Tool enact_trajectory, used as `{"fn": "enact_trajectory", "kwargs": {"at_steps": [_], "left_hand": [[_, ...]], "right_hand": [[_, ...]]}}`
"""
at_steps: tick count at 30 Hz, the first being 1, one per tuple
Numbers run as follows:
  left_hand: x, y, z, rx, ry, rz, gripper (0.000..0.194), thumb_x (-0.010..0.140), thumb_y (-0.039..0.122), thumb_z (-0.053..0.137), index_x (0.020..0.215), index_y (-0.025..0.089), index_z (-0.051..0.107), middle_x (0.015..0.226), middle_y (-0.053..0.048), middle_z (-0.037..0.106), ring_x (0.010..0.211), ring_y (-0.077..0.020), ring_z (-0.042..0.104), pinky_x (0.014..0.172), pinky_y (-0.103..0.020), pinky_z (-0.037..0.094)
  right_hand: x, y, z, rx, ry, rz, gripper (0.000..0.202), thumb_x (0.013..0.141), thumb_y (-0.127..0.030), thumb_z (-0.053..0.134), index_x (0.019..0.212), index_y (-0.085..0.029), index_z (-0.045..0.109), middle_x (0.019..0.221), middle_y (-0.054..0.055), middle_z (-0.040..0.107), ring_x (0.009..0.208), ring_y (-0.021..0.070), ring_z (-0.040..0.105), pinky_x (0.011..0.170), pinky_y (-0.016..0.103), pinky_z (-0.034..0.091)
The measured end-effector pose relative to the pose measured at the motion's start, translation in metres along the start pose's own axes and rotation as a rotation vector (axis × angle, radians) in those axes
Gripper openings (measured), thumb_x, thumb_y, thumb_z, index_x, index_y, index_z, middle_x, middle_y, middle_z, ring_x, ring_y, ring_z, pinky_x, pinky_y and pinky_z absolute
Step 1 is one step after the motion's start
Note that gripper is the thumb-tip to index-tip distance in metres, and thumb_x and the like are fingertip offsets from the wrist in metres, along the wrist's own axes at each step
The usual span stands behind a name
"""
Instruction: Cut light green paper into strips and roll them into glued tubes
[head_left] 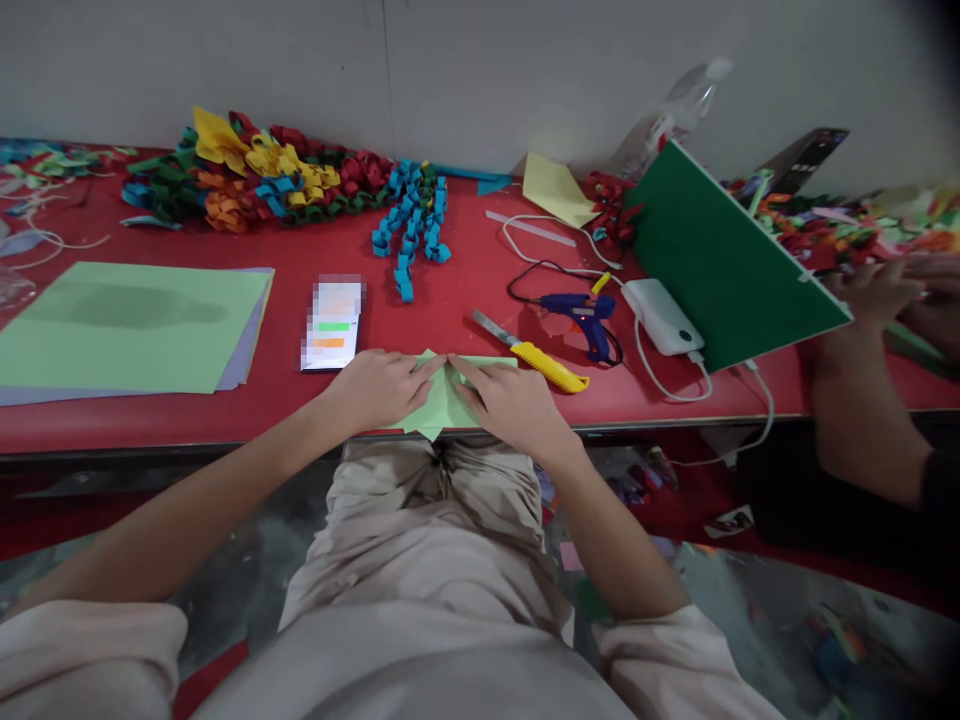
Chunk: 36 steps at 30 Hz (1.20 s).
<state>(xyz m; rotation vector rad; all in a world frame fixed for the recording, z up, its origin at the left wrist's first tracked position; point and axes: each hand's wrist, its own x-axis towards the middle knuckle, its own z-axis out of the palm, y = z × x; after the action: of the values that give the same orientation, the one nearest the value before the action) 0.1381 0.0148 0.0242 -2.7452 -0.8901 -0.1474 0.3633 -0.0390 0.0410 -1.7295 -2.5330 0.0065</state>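
A light green sheet of paper (433,412), folded with a pointed lower corner, lies at the front edge of the red table. My left hand (381,388) rests on its left part, fingers stretched towards the middle. From the other side my right hand (510,398) presses on the paper with its fingers extended, and the index fingertips nearly meet at the top of the fold. Both hands look flat on the paper rather than gripping it. Just beyond my right hand lies a yellow utility knife (551,368) with its blade out. A phone (331,325) lies beyond my left hand.
A blue glue gun (589,318), a white power bank (661,316) with cables and a leaning green board (727,260) stand right. Stacked paper sheets (127,330) lie left; colourful paper chains (262,175) lie behind. Another person's hand (874,300) is at far right.
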Motion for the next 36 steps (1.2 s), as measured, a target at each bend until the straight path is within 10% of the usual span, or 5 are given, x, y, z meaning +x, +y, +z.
{"fn": "enact_trajectory", "kwargs": {"at_steps": [14,22,29,36], "left_hand": [[-0.019,0.025,-0.010,0.141,-0.049,-0.450,0.053,0.103,0.029,0.032,0.123,-0.005,0.067,0.063,-0.017,0.070,0.058,-0.0277,0.071,0.045,-0.031,0.039],[-0.019,0.028,-0.007,0.167,0.037,-0.578,0.052,0.103,0.036,0.032,0.095,0.002,0.071,0.056,-0.014,0.065,0.052,-0.0250,0.066,0.046,-0.028,0.035],[-0.088,-0.007,-0.020,0.011,0.314,-0.795,0.028,0.100,0.030,0.046,0.121,0.020,0.062,0.094,-0.010,0.070,0.093,-0.0261,0.068,0.064,-0.031,0.045],[-0.125,-0.016,-0.004,0.016,0.255,-0.753,0.035,0.098,0.030,0.049,0.131,0.025,0.059,0.099,-0.010,0.066,0.094,-0.0257,0.064,0.069,-0.032,0.046]], "right_hand": [[-0.023,-0.006,0.018,-0.140,0.053,0.376,0.047,0.102,-0.021,0.038,0.146,-0.008,0.048,0.099,0.017,0.075,0.086,0.0256,0.073,0.062,0.029,0.047],[-0.023,-0.007,0.018,-0.145,0.057,0.421,0.046,0.101,-0.019,0.037,0.144,-0.007,0.049,0.084,0.017,0.074,0.077,0.0283,0.075,0.058,0.031,0.049],[-0.021,-0.007,0.019,-0.156,0.049,0.455,0.042,0.102,-0.023,0.038,0.141,-0.009,0.048,0.080,0.014,0.074,0.071,0.0264,0.074,0.057,0.029,0.045],[-0.021,-0.007,0.019,-0.148,0.080,0.457,0.040,0.102,-0.022,0.039,0.138,-0.011,0.049,0.078,0.012,0.073,0.068,0.0264,0.073,0.054,0.029,0.042]]}}
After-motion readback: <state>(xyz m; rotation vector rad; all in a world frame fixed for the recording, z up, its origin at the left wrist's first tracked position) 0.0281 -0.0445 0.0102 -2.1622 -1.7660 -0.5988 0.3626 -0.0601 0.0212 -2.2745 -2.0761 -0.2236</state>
